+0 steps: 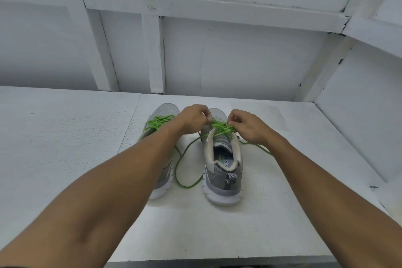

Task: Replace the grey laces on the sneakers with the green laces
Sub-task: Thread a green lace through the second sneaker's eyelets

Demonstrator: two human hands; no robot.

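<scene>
Two grey sneakers with white soles stand side by side, toes away from me, on a white table (65, 137). The left sneaker (164, 111) carries a green lace (159, 121) and is partly hidden by my left forearm. The right sneaker (224, 167) has a green lace (220, 127) crossed over its tongue. My left hand (192, 118) and my right hand (250, 126) both pinch that lace above the toe-end eyelets. Loose lace ends trail between the shoes (185, 183) and out to the right under my right wrist.
A white panelled wall (217, 56) with vertical and horizontal battens rises behind the table. A white side wall (359, 126) closes off the right. The table's front edge (217, 262) is near the bottom of the view.
</scene>
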